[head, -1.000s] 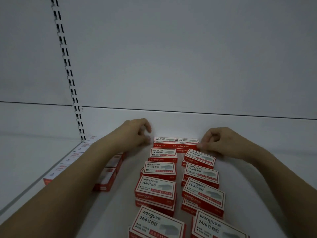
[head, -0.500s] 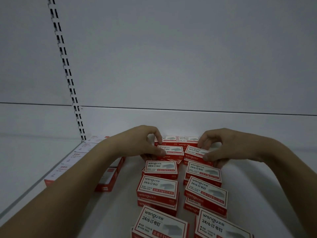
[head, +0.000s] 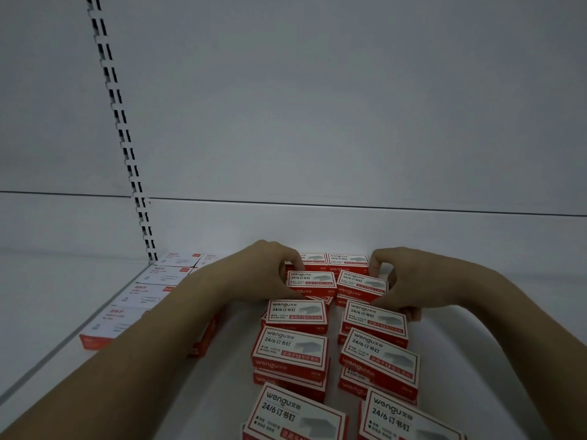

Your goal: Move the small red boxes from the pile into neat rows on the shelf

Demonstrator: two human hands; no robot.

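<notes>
Small red boxes with white tops lie in two rows on the white shelf [head: 476, 312], running from the back wall toward me, mostly stacked two high. My left hand [head: 260, 274] grips the second stack from the back in the left row [head: 311, 281], fingers behind it and thumb in front. My right hand [head: 403, 281] grips the matching stack in the right row [head: 362, 284], which sits slightly askew. The rearmost boxes [head: 330, 260] stand against the back wall. Nearer stacks [head: 295, 315] [head: 378, 319] lie untouched in front.
Another column of similar boxes [head: 149, 293] runs along the shelf's left side, partly hidden by my left forearm. A slotted upright [head: 139, 201] rises at the back left. Bare shelf lies right of the rows.
Both hands have drawn back from the rearmost boxes and closed round the second stacks in each row. The camera has dipped slightly closer.
</notes>
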